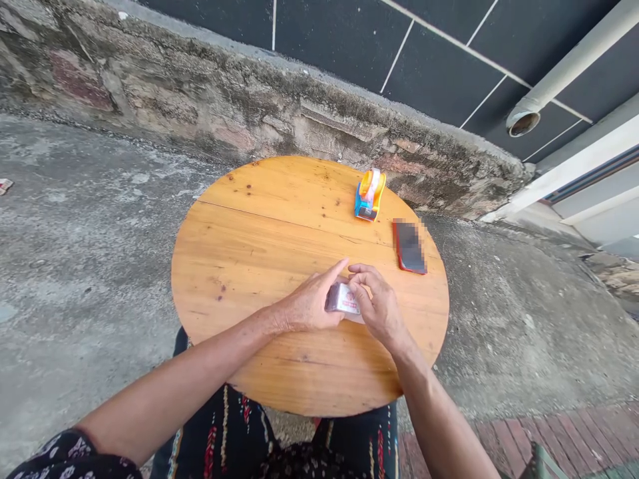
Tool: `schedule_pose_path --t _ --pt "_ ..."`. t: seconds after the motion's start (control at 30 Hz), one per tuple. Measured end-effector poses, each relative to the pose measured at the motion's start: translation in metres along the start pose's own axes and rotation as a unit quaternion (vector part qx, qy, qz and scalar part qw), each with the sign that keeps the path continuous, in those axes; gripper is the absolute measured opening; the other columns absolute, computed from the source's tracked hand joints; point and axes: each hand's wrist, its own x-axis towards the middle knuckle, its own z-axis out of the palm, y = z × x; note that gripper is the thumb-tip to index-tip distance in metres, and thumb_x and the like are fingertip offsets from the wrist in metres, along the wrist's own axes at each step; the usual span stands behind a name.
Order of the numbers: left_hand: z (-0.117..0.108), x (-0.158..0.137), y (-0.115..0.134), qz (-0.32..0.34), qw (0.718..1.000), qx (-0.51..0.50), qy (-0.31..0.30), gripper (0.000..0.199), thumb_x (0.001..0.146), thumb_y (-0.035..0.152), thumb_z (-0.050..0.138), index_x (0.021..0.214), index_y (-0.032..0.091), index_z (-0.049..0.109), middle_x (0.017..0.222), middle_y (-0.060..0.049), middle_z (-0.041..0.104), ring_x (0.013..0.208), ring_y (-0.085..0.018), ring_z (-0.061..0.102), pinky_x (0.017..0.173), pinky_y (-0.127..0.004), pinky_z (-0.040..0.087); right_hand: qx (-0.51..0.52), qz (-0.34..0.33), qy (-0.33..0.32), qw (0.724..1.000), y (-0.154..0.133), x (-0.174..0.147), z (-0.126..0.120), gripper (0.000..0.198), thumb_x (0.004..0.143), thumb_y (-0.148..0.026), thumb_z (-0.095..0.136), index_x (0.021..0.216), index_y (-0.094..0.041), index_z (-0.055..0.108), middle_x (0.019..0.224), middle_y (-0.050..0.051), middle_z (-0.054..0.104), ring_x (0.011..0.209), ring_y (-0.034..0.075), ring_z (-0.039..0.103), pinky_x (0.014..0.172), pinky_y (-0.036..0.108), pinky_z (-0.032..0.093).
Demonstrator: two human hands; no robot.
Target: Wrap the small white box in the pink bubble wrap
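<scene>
A small box (348,301), white on top with red print and dark along its left side, sits low over the round wooden table (239,266). Its kind cannot be told. My left hand (315,299) is closed around the left side, thumb at the near edge and fingers reaching past the far edge. From the right, my right hand (378,307) pinches at the other end with curled fingers. Something pale and see-through, perhaps a wrapper, shows under that hand. My fingers hide parts of the box.
Toward the back right of the table stands a blue and yellow tape dispenser (369,195) with a roll in it. A phone in a red case (410,247) lies at the right. A stone ledge (279,120) runs behind the table, with a pipe (544,93) above.
</scene>
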Motion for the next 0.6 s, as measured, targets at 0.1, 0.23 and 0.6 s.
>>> schedule_pose_path --t 0.1,0.23,0.6 --pt "0.000 -0.001 -0.002 -0.004 1.000 0.007 -0.001 0.096 0.068 0.013 0.061 0.150 0.017 0.012 0.134 -0.013 0.056 0.121 -0.029 0.053 0.101 -0.047 0.043 0.038 0.027 0.001 0.999 0.001 0.002 -0.001 0.017 0.093 -0.026 0.047 0.080 -0.021 0.057 0.109 0.010 0.061 0.106 0.022 0.058 0.089 0.036 0.045" --pt "-0.001 -0.001 0.001 -0.023 1.000 0.013 -0.005 0.096 0.068 0.014 0.061 0.150 0.018 0.012 0.132 -0.010 0.058 0.121 -0.028 0.054 0.101 -0.045 0.043 0.074 0.045 -0.008 0.996 0.003 0.005 -0.001 0.019 0.093 -0.026 0.048 0.076 -0.021 0.054 0.103 0.008 0.061 0.105 0.021 0.057 0.087 0.034 0.043" --pt "-0.011 0.001 0.008 -0.077 0.987 -0.142 -0.020 0.081 0.074 0.028 0.067 0.145 0.018 0.029 0.130 -0.012 0.059 0.114 -0.028 0.058 0.096 -0.042 0.045 0.093 0.048 -0.025 0.994 0.009 0.015 -0.004 0.019 0.092 -0.028 0.049 0.076 -0.020 0.055 0.101 0.007 0.059 0.100 0.019 0.056 0.085 0.032 0.041"
